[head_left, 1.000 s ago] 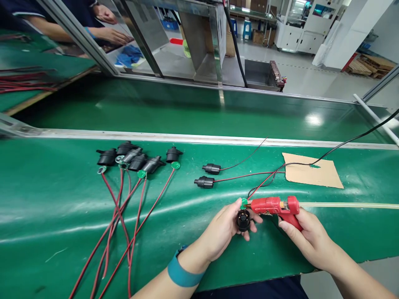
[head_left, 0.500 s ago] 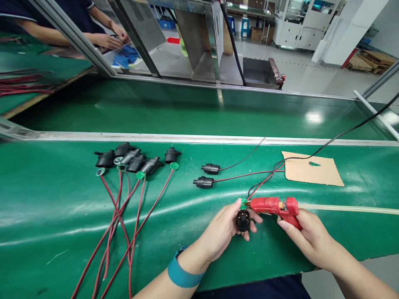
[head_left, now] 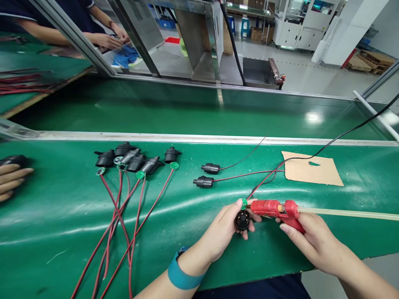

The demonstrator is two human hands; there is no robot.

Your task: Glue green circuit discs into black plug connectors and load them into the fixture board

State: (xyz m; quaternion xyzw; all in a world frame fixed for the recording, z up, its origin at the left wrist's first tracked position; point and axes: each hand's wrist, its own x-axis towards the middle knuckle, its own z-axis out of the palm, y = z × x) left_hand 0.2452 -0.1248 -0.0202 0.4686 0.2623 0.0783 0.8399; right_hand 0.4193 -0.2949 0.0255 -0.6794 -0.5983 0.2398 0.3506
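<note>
My left hand [head_left: 222, 228] is closed on a black round plastic housing [head_left: 242, 220], its open end facing me. A small green circuit board [head_left: 244, 203] with red wire sits at its upper edge, by my thumb. In my right hand [head_left: 311, 236] is a red hot glue gun [head_left: 274, 208], fingers wrapped round its grip. The nozzle points left, right beside the green board; whether it touches cannot be made out. A long pale glue stick [head_left: 346, 214] runs out of the gun's back to the right.
Several black housings [head_left: 151, 165] with green boards and red wires [head_left: 137, 224] lie at left. Two black capped parts [head_left: 203, 182] with wires lie mid-table. A black cable crosses the cardboard piece [head_left: 311, 170]. Another person's hand [head_left: 12, 180] enters at the left edge. A co-worker's hands [head_left: 109, 39] show beyond the frame.
Another person's hand, with a dark object, has come in at the left edge. My glue gun has shifted slightly down and right; the black cable near it has moved. My left hand barely moves.
</note>
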